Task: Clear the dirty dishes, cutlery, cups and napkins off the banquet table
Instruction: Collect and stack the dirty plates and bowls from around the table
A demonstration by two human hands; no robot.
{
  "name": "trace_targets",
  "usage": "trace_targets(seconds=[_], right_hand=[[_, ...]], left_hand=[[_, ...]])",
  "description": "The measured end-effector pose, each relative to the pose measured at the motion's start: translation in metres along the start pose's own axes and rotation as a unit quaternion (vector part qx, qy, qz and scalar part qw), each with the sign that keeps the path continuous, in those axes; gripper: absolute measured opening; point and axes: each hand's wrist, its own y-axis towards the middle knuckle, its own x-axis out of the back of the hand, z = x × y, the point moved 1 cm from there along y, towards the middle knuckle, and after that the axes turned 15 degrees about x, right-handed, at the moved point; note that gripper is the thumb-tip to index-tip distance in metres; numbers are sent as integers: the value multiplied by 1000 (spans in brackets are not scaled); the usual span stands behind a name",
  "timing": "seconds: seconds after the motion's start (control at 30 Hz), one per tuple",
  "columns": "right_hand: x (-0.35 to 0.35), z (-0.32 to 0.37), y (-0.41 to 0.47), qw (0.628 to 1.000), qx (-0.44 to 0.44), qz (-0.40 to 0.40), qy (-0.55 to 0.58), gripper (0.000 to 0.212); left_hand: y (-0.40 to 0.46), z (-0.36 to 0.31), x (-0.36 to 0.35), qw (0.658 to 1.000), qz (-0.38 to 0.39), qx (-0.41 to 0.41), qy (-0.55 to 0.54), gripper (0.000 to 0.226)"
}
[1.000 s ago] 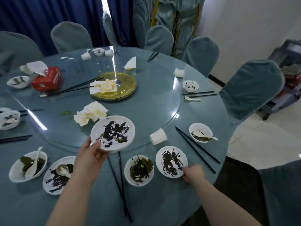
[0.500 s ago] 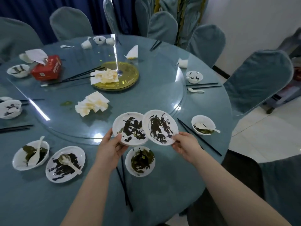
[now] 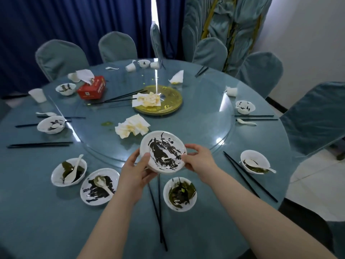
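Plates (image 3: 164,152) now stacked, left hand (image 3: 135,170) and right hand (image 3: 199,161) gripping rims.

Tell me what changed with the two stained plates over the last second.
The left hand and right hand lifted one plate each and brought them together; now the stacked plates are held above the table. The green-stained bowl and chopsticks stayed put.

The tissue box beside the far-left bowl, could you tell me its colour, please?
Red, with small white print; the tissue box shows clearly in the head view.

White, black-smeared plate (image 3: 164,152)
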Motion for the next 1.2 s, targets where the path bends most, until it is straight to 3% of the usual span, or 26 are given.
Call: trace_targets(seconds=[0.2,0.3,0.57,0.63,0.83,0.97,1.2], right_hand=[[-50,0,-10,999,-19,42,20,10],[-82,-7,-15,993,20,100,-63,26],[-174,-56,-35,924,82,263,-266,10],[-191,-68,-32,906,83,276,-310,18],[-232,-98,-19,891,53,258,-369,30],[-245,-119,-13,885,50,243,-395,5],[-225,-129,-8,947,55,118,-295,14]], left_hand=[[-26,-10,61,996,-69,-45,-45,28],[-44,-9,102,991,-100,-68,-60,28],[-80,-16,191,972,-155,-98,-146,28],[-85,-23,206,966,-168,-110,-163,23],[-94,-31,237,951,-210,-131,-187,19],[-101,-23,259,942,-235,-126,-204,20],[-93,-12,274,939,-254,-102,-210,27]])
